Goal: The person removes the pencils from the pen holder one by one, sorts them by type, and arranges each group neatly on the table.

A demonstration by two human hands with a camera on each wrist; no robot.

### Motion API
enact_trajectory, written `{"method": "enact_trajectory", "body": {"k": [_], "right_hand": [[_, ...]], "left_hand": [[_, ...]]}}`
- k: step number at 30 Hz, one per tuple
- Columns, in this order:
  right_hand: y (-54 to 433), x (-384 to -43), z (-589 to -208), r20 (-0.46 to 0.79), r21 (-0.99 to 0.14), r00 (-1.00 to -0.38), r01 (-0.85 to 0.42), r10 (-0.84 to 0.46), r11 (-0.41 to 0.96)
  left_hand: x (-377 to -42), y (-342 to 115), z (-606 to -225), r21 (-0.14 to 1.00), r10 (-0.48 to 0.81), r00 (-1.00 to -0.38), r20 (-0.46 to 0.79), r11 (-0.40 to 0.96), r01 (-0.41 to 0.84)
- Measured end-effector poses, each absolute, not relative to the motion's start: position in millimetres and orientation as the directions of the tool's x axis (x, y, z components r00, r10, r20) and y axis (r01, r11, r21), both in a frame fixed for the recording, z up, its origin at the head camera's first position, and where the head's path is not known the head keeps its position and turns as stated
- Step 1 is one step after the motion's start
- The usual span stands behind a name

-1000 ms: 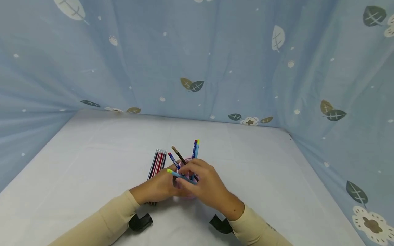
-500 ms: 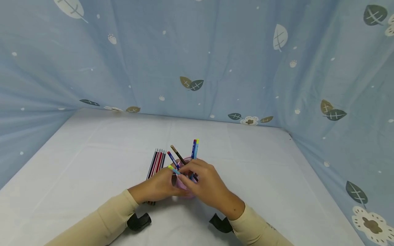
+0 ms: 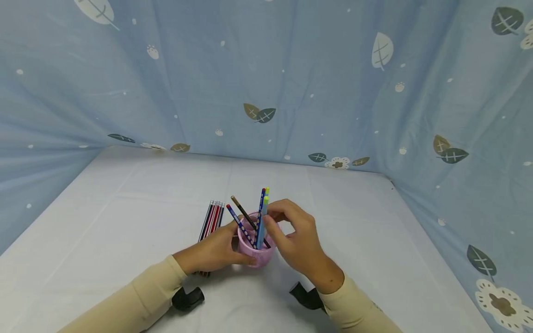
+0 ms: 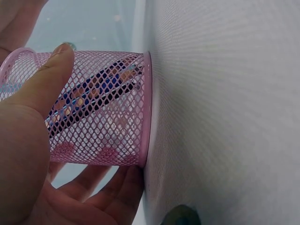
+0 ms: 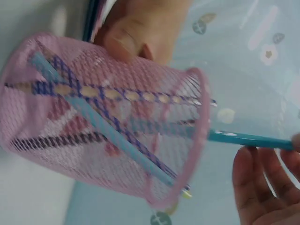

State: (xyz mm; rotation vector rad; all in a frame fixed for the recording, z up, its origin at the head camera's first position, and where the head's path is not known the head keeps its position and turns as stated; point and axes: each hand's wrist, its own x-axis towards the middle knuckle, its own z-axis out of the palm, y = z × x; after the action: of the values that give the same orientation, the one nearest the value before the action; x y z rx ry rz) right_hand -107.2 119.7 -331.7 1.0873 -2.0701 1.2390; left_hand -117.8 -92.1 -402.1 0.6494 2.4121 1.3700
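A pink mesh pencil cup (image 3: 259, 260) stands upright on the white-covered table, its base against the cloth in the left wrist view. My left hand (image 3: 214, 249) grips its side, the thumb (image 4: 51, 77) lying along the mesh. With thumb and fingertips my right hand (image 3: 297, 236) pinches the upper end of a light blue pencil (image 5: 251, 139), whose lower part is inside the cup. Also leaning in the cup are two dark blue pencils with red ends (image 3: 235, 216), a dark pencil with a gold end (image 3: 240, 206) and another light blue pencil (image 5: 108, 129).
Left of the cup, a row of striped red and black pencils (image 3: 213, 219) lies on the table, partly behind my left hand. Black curved pieces (image 3: 188, 299) sit by both wrists. A blue leaf-patterned curtain (image 3: 266, 83) hangs along the back and sides.
The right hand has shifted right, swinging the light blue pencil from leaning left to nearly upright in the cup. The left hand keeps its grip on the cup.
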Motion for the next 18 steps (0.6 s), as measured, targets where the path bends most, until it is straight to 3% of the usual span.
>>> {"method": "enact_trajectory", "body": {"k": [10,18], "right_hand": [[137,-105,-312,0.780,-0.590,-0.587,-0.805,-0.215,0.061],[151,-114,-304,0.746,-0.665,-0.662,-0.745,-0.079,-0.042]], "left_hand": [[-119,-91,-403,0.859,0.514,-0.858,0.000,0.439,0.263],[-118,-91,-403,0.857,0.513,-0.858,0.002,0.441,0.265]]}}
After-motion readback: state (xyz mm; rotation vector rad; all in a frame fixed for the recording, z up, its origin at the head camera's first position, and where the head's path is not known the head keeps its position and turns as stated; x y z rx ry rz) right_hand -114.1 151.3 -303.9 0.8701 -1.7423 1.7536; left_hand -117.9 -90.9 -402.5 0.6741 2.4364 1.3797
